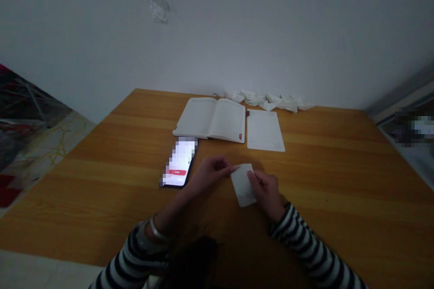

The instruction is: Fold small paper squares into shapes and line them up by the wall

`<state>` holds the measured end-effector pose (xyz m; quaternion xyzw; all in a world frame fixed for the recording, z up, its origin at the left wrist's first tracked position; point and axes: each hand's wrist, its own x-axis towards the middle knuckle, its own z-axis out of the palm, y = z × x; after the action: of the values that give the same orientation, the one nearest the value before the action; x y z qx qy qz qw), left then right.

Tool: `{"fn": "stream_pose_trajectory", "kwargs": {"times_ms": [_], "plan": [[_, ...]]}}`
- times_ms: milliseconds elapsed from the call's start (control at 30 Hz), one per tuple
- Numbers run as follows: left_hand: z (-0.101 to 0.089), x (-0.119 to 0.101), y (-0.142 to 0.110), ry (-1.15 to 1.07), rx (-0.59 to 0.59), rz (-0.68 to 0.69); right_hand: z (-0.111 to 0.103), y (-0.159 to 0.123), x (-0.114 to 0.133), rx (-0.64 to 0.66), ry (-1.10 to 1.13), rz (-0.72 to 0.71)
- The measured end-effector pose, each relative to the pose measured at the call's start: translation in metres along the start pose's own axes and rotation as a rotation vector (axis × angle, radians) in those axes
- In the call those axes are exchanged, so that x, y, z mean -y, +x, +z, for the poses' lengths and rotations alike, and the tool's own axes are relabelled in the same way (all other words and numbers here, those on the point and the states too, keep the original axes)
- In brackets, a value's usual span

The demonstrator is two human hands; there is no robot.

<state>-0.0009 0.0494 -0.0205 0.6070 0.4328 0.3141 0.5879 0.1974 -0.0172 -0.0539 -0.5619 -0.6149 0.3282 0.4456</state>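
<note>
A small white piece of paper [243,185], apparently folded, is held up over the wooden table in front of me. My left hand [213,170] pinches its upper left corner between thumb and fingertips. On the other side my right hand [267,189] grips the right edge, thumb lying on the paper's face. Faint printing shows near the paper's lower edge. Just beyond my hands lies a loose white sheet [265,130], flat on the table. An open notebook [226,119] with pale pages rests left of that sheet.
A phone [179,162] with a lit screen lies left of my left hand, close to the notebook. Crumpled white tissues [267,99] line the table's back edge against the wall [237,31]. The wooden table [339,158] spreads out on both sides.
</note>
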Motion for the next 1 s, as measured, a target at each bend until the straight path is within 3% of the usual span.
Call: {"fn": "stream_pose_trajectory", "kwargs": {"times_ms": [200,400,600,733,867,1000], "plan": [[0.001,0.001,-0.002,-0.186,-0.053,-0.084,0.001,0.000,0.002,0.002,-0.031,0.011],[-0.004,-0.005,-0.003,-0.133,-0.006,-0.064,0.002,-0.001,0.003,0.011,-0.012,0.021],[0.019,0.003,-0.003,-0.333,-0.006,-0.116,0.004,-0.001,0.004,-0.059,0.042,0.058],[0.031,0.007,-0.005,-0.268,-0.070,-0.133,0.006,0.000,0.007,-0.080,0.011,0.065],[0.026,0.003,-0.006,-0.150,-0.089,-0.061,0.007,0.000,0.008,-0.079,0.009,0.065],[0.025,0.001,-0.005,-0.209,-0.080,-0.091,0.008,-0.001,0.005,-0.083,0.011,0.068]]}}
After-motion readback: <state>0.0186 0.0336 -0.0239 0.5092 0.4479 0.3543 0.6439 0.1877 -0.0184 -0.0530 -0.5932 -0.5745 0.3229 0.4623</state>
